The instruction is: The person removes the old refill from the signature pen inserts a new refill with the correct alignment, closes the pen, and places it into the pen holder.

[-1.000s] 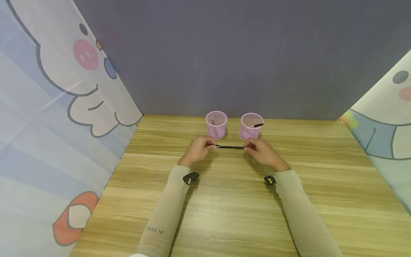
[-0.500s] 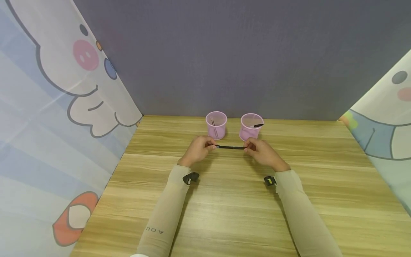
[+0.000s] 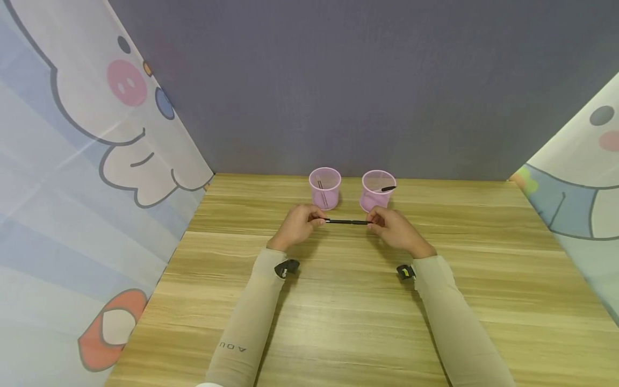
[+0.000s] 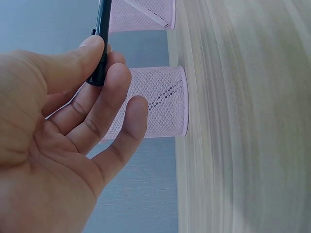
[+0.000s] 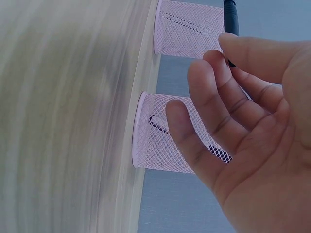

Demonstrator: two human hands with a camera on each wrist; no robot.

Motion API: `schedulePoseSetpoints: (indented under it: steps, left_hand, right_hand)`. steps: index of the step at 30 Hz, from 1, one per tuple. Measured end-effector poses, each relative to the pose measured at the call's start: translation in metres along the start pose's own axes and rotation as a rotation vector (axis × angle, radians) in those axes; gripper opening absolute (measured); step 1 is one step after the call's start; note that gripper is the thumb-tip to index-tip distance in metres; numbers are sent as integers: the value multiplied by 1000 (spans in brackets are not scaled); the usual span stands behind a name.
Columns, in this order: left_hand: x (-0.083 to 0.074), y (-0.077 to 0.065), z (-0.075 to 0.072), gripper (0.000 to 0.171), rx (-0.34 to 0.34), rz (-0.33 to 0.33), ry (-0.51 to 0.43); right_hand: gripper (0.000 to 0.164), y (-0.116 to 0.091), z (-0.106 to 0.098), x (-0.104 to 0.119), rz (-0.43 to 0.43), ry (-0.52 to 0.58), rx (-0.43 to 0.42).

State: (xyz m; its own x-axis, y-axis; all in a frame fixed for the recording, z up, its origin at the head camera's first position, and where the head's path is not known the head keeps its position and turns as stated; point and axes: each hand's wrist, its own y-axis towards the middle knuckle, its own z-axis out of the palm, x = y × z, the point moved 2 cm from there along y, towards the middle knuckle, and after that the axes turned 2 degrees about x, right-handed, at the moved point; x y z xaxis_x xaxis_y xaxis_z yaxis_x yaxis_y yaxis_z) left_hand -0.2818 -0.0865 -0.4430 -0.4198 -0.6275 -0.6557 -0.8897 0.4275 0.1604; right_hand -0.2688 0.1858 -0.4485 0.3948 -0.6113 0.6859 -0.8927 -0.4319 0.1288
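Observation:
A slim black pen [image 3: 347, 221] is held level between both hands, in front of two pink mesh pen cups. My left hand [image 3: 299, 224] pinches one end between thumb and fingers; the left wrist view shows that black end [image 4: 102, 53] with a small clip by the thumb. With thumb and fingertips my right hand [image 3: 393, 228] pinches the other end, mostly covered by the fingers in the right wrist view. Behind the left hand stands the left cup [image 3: 325, 200], with thin dark rods leaning inside. Beyond the right hand, the right cup [image 3: 374, 201] holds a pen with a black end [image 3: 389, 188] at its rim.
Both cups stand upright near the back edge of the wood-grain table [image 3: 348, 312], a gap between them. A dark grey panel [image 3: 338, 86] rises behind the table. Cartoon-printed curtains [image 3: 58, 215] flank both sides. Each sleeved wrist carries a small black device [image 3: 287, 267].

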Motion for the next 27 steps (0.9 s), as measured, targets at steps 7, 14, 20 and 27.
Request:
schedulePoseSetpoints:
  steps: [7, 14, 20, 27]
  left_hand:
    - [1, 0, 0, 8, 1, 4, -1]
    - [1, 0, 0, 7, -3, 10, -5]
    - [0, 0, 0, 7, -4, 13, -9]
    - [0, 0, -1, 7, 0, -1, 1]
  right_hand:
    - [6, 0, 0, 1, 0, -2, 0]
    - [7, -1, 0, 1, 1, 4, -2]
    - [8, 0, 1, 1, 4, -10, -4]
    - [9, 1, 2, 1, 3, -10, -4]
